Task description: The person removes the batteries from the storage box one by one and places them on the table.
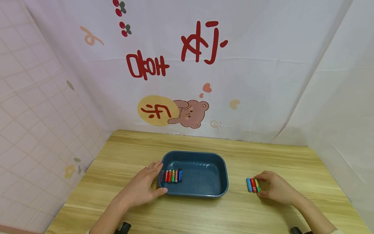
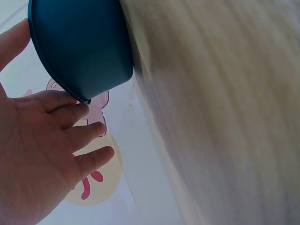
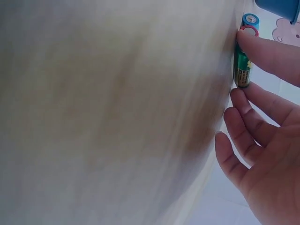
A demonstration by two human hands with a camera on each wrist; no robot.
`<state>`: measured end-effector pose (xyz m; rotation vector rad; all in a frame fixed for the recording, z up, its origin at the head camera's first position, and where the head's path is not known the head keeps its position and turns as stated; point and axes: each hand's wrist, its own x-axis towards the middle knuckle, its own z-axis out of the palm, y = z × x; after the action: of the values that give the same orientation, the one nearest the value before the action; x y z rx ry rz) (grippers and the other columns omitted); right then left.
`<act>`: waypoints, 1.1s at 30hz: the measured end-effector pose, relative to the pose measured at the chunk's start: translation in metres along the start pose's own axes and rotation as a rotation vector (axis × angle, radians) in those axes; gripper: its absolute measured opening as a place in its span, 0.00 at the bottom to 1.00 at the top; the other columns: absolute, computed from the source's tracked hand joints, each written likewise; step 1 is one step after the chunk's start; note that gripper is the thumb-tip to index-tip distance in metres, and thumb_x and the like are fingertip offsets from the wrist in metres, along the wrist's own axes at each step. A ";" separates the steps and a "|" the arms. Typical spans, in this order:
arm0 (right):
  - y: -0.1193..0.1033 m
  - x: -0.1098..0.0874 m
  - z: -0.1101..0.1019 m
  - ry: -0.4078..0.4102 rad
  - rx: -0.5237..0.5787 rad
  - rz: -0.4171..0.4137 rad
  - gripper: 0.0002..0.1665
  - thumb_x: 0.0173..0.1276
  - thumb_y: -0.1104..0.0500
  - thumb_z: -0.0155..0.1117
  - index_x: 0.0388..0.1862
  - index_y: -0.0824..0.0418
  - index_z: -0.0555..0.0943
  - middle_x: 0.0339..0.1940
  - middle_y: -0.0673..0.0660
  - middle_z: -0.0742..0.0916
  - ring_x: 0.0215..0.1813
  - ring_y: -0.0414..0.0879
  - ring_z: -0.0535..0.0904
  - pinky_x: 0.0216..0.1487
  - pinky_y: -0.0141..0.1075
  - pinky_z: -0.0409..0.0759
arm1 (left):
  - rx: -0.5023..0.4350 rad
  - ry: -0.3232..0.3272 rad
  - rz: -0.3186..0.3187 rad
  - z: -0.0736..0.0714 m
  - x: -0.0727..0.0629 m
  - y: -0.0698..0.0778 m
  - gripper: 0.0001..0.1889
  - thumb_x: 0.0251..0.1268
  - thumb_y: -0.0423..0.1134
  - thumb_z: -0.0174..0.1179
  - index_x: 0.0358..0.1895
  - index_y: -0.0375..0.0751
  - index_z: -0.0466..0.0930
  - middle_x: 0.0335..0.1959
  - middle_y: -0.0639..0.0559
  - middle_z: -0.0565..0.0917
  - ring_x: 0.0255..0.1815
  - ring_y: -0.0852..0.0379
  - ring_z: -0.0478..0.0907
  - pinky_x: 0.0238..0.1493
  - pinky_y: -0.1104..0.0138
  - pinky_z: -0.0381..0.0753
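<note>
A dark blue plastic basin stands on the table, with several batteries in a row at its left end inside. My left hand spreads around the basin's left side, thumb at the near corner and straight fingers along the rim; the left wrist view shows its palm unoccupied. Right of the basin, three batteries lie side by side: a light blue one, a red one and a green-and-yellow one. Thumb and index finger of my right hand pinch the green-and-yellow battery by its ends.
The wood-grain table backs onto a white cloth printed with a bear and red characters. More cloth hangs at both sides. Black device parts show at the bottom edge near the wrists.
</note>
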<state>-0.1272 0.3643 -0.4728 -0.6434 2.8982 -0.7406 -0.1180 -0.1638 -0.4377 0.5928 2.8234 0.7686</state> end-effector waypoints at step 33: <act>-0.011 -0.006 -0.021 0.050 0.082 0.048 0.36 0.57 0.49 0.85 0.61 0.64 0.83 0.55 0.53 0.87 0.56 0.58 0.82 0.50 0.40 0.83 | 0.010 0.002 0.010 0.002 0.000 -0.001 0.49 0.65 0.59 0.71 0.81 0.33 0.62 0.83 0.42 0.59 0.84 0.38 0.53 0.79 0.39 0.55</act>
<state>-0.1210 0.3674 -0.4490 -0.5527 2.8993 -0.8760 -0.1179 -0.1638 -0.4400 0.6085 2.8299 0.7569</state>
